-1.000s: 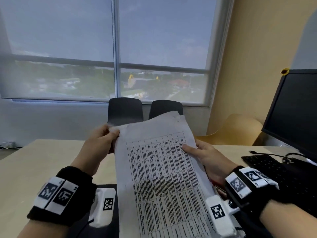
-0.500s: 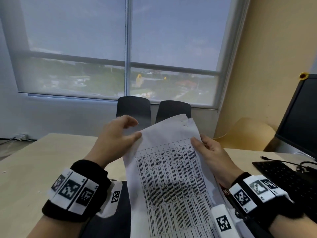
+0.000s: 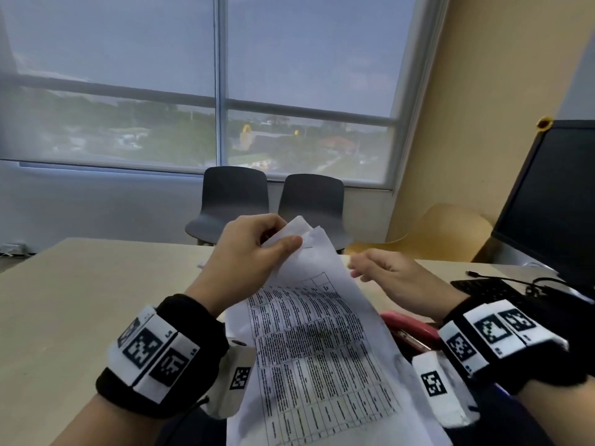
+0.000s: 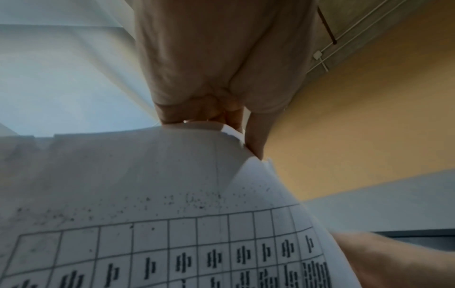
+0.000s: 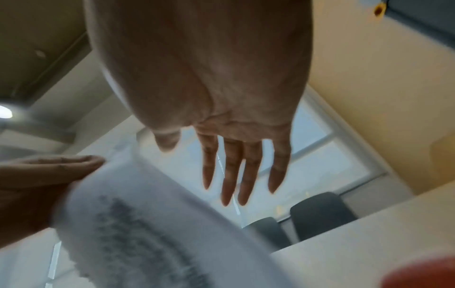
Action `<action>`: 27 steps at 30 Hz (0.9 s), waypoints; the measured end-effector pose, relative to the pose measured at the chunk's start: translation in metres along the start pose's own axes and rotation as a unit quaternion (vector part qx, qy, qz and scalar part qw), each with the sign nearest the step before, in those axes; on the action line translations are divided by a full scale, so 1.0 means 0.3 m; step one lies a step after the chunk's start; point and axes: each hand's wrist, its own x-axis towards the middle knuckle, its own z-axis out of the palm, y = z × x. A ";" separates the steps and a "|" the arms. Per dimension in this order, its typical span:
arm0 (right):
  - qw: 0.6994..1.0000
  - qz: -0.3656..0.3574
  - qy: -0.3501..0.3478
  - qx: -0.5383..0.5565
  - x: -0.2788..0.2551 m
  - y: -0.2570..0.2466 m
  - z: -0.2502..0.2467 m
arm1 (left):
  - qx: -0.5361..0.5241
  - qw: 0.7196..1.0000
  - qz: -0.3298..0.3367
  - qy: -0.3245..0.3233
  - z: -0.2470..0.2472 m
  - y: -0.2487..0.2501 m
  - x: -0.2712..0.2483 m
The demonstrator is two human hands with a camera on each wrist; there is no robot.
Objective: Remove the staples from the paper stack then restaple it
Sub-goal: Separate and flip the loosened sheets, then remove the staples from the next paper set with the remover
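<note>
While the left hand (image 3: pixel 248 252) pinches the top corner of the white printed paper stack (image 3: pixel 318 349) between thumb and curled fingers, the sheets hang up off the pale wooden desk (image 3: pixel 80 300), sloping down toward the person's lap. A small metal staple (image 3: pixel 307 248) shows as a thin line just beside the thumb tip, near that pinched corner, where the pages fan apart a little. The wrist view shows the same grip from below, the fingers (image 4: pixel 256 136) closed on the paper edge above a printed table grid.

The right hand (image 3: pixel 386 278) floats just to the right of the stack, fingers (image 5: pixel 231 175) straight and spread, holding nothing and not touching the paper.

A red stapler (image 3: pixel 415 329) lies on the desk under the right wrist, partly hidden by the sheets. Two dark grey chairs (image 3: pixel 270 204) stand beyond the desk below the window, and a black monitor (image 3: pixel 553 201) and keyboard (image 3: pixel 492 289) sit at the right.
</note>
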 end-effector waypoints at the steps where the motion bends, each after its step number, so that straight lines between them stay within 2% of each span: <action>1: 0.996 0.036 0.008 -0.086 -0.003 0.043 -0.024 | -0.002 1.000 0.002 0.000 0.009 0.002 -0.002; 2: 0.983 0.080 -0.001 -0.166 -0.010 0.084 -0.039 | -0.003 1.000 0.002 -0.001 0.015 0.003 -0.003; 4: 0.939 0.169 -0.061 -0.293 -0.035 0.159 -0.053 | -0.005 1.000 0.000 -0.008 0.029 0.002 -0.002; 6: 0.907 0.216 -0.125 -0.340 -0.055 0.212 -0.053 | -0.005 1.000 -0.004 -0.018 0.038 -0.009 -0.001; 9: 0.903 0.221 -0.145 -0.338 -0.076 0.260 -0.049 | -0.003 1.000 -0.010 -0.028 0.052 -0.017 -0.002; 12: 0.905 0.199 -0.128 -0.353 -0.076 0.290 -0.047 | -0.006 0.999 -0.018 -0.046 0.064 -0.020 -0.008; 14: 0.918 0.174 -0.099 -0.342 -0.072 0.297 -0.058 | -0.001 0.998 -0.019 -0.060 0.064 -0.024 -0.014; 16: 0.959 0.157 -0.046 -0.229 -0.068 0.297 -0.071 | 0.006 0.997 -0.025 -0.071 0.062 -0.034 -0.014; 17: 0.981 0.155 -0.016 -0.119 -0.067 0.286 -0.074 | 0.013 0.996 -0.029 -0.078 0.060 -0.038 -0.014; 18: 0.988 0.152 0.014 -0.001 -0.068 0.268 -0.075 | 0.022 0.995 -0.033 -0.087 0.060 -0.040 -0.015; 20: 0.971 0.144 0.059 0.181 -0.068 0.208 -0.076 | 0.028 0.994 -0.043 -0.098 0.060 -0.039 -0.016; 22: 0.936 0.125 0.075 0.319 -0.064 0.141 -0.074 | 0.020 0.994 -0.046 -0.098 0.061 -0.038 -0.016; 27: 0.871 0.012 0.051 0.488 -0.054 -0.012 -0.058 | 0.001 0.995 -0.066 -0.068 0.068 -0.032 -0.017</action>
